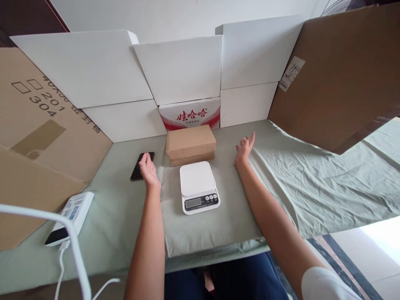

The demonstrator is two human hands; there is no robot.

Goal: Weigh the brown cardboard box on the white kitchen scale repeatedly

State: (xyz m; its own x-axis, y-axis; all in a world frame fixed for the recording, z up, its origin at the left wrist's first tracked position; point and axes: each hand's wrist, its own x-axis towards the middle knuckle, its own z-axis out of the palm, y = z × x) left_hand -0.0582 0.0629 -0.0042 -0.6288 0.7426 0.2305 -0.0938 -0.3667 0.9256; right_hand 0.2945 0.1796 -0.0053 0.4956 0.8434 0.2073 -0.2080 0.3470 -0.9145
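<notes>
Between my two hands lies a white digital kitchen scale (197,180), its display and buttons facing me and nothing on its platform. A closed brown cardboard box (191,143) sits right behind the scale. My left hand (149,170) is to the left of the scale, palm turned inward, fingers extended and holding nothing. It partly covers a black smartphone (136,171); whether it touches the phone I cannot tell. To the right of the box, my right hand (244,152) is empty, with one finger stretched out and the others loosely bent.
White boxes (184,71) form a wall behind, with a red-and-white printed carton (190,114) among them. Large cardboard panels stand left (28,125) and right (334,75). A white power bank (73,214) with a white cable (73,241) lies left on the green cloth (109,216).
</notes>
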